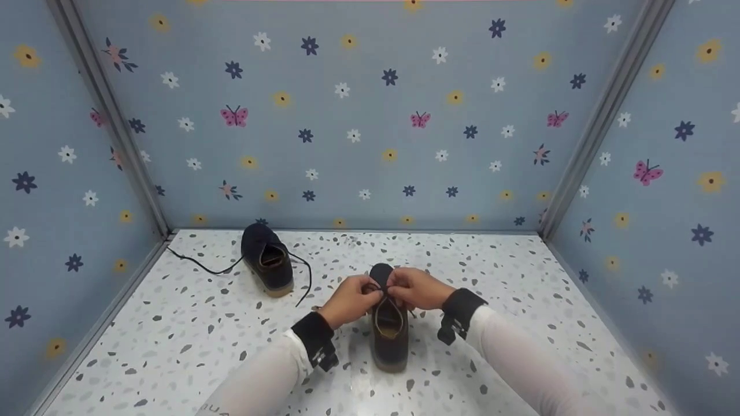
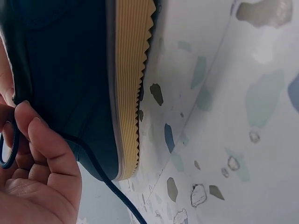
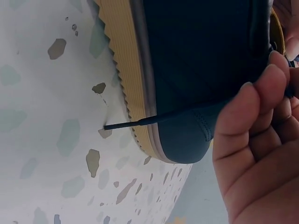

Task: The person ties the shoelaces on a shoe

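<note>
A dark lace-up shoe (image 1: pixel 391 352) with a pale ridged sole (image 2: pixel 128 93) stands on the speckled surface, toe pointing away from me. Both hands meet over its lacing. My left hand (image 1: pixel 348 301) pinches the shoelace (image 2: pixel 100 169); a small loop of it curves out beside the fingers in the left wrist view, and a loose length trails down past the toe. From the other side my right hand (image 1: pixel 421 289) also pinches the lace, with its tipped end (image 3: pixel 122 125) hanging across the shoe's side. The knot area is mostly hidden behind the fingers.
A second dark shoe (image 1: pixel 267 254) stands at the back left, its untied lace (image 1: pixel 215 272) spread out to both sides. Flower-patterned panels (image 1: pixel 370 115) wall the white speckled surface (image 1: pixel 491 370) at the back, left and right.
</note>
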Motion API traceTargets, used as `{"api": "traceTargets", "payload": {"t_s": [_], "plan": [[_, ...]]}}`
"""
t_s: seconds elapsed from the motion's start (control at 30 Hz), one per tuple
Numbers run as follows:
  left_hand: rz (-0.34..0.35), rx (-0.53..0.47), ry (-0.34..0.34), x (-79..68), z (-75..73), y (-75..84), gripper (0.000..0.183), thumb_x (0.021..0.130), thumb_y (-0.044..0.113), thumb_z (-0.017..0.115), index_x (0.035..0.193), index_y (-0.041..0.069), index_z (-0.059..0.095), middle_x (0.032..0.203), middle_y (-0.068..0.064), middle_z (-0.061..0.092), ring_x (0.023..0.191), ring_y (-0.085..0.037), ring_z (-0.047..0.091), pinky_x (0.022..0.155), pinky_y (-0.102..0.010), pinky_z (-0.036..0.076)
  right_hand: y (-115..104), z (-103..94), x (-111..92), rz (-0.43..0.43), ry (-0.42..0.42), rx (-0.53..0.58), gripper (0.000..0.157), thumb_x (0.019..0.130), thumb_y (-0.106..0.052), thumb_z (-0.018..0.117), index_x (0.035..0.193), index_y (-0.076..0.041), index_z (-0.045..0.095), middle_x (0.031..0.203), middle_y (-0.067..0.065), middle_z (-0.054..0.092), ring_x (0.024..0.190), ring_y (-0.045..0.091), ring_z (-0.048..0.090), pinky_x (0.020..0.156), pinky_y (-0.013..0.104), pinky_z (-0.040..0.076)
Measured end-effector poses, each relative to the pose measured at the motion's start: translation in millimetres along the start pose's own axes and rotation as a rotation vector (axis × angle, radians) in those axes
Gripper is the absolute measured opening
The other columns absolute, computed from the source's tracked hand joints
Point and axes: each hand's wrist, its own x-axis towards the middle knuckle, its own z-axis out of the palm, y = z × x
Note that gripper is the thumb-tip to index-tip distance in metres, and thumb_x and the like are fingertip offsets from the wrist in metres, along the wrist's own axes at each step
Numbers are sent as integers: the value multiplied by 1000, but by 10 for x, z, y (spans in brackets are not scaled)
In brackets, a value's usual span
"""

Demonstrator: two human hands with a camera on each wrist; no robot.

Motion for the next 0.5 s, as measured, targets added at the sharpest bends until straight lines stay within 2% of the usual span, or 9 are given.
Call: {"api": "traceTargets", "payload": {"t_s": [0.23, 0.33, 0.5], "plan": [[47, 10, 11, -40, -1, -2, 9, 97, 15, 69, 99, 6, 69, 79, 4, 64, 65, -9, 60, 60, -24, 50, -5, 3, 10, 16, 44, 20, 8, 103, -14, 63, 98, -9, 61, 70, -4, 64, 53, 9, 57, 52, 23, 49], [78, 30, 24, -55, 5, -23, 7, 97, 15, 70, 98, 8, 69, 78, 5, 62, 66, -8, 59, 61, -24, 49, -3, 17, 7, 23, 74, 13, 8, 102, -14, 65, 96, -10, 61, 71, -3, 66, 56, 8, 60, 53, 23, 51], [150, 87, 101, -87, 39, -64, 5, 93, 15, 74, 94, 10, 71, 79, 5, 62, 71, -7, 57, 64, -21, 48, 16, 78, -10, -5, 155, -23, 10, 101, -14, 66, 94, -11, 60, 75, 0, 70, 63, 7, 64, 56, 25, 55]]}}
